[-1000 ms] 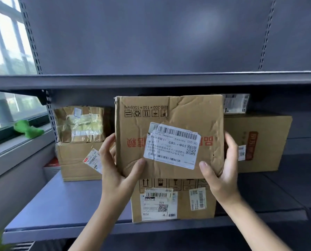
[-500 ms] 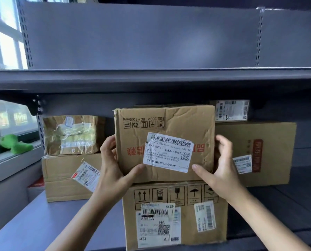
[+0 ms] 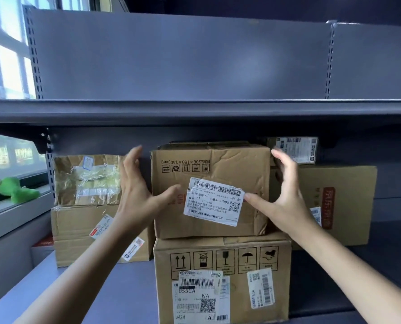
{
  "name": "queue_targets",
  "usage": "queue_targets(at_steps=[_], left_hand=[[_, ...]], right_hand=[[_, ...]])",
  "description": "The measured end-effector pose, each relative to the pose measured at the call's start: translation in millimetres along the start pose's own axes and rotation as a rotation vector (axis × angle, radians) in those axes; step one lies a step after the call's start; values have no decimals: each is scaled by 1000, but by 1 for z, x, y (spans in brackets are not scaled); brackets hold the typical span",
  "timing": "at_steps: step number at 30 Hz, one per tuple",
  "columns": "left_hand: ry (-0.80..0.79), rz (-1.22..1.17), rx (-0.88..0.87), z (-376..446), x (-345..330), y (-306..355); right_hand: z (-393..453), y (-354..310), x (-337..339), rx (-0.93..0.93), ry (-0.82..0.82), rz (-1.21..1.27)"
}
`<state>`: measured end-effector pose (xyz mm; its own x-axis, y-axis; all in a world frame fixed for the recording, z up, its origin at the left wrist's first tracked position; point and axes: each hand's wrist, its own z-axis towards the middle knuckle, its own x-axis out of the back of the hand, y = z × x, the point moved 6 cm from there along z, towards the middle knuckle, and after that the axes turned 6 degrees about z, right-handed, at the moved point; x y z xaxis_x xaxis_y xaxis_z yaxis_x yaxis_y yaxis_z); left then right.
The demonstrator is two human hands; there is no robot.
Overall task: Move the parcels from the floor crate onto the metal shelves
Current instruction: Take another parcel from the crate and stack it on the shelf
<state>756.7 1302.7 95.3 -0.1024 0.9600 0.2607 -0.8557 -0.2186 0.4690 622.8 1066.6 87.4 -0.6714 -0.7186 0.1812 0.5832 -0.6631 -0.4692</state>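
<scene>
The grey metal shelves fill the view: an upper shelf with a slotted back panel, and a lower shelf carrying the parcels. On the far right of the lower shelf stands a wide brown carton with a red printed strip on its front; a small white-labelled box sits on top of it. At the near centre is the bottom carton, its front printed with handling symbols and stuck with several shipping labels. To the left a creased carton lies with a tape-wrapped parcel stacked on it.

The crumpled cardboard parcel rests on top of the bottom carton, upright, its long axis running left to right. Its labelled face points toward the viewer; the printing on that face and the white barcode label read upside down, and the label is tilted slightly.

The left hand is spread beside the parcel's left side, fingers straight and upright, its thumb reaching across the front face. The right hand is spread likewise at the right side, fingers raised, thumb lying toward the label's right edge. Neither grip closes round the parcel; whether the thumbs touch the card I cannot tell.

On the window ledge at far left lies a green soft toy.
</scene>
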Motion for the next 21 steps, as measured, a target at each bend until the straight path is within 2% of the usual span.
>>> queue_targets(at_steps=[4,14,21], left_hand=[[16,96,-59,24,-3,15],[2,118,-59,35,-33,11],[76,91,-70,39,-40,0]], right_hand=[[35,-15,-9,148,-25,-93],[57,19,-13,137,16,-87],[56,35,-17,183,76,-15]])
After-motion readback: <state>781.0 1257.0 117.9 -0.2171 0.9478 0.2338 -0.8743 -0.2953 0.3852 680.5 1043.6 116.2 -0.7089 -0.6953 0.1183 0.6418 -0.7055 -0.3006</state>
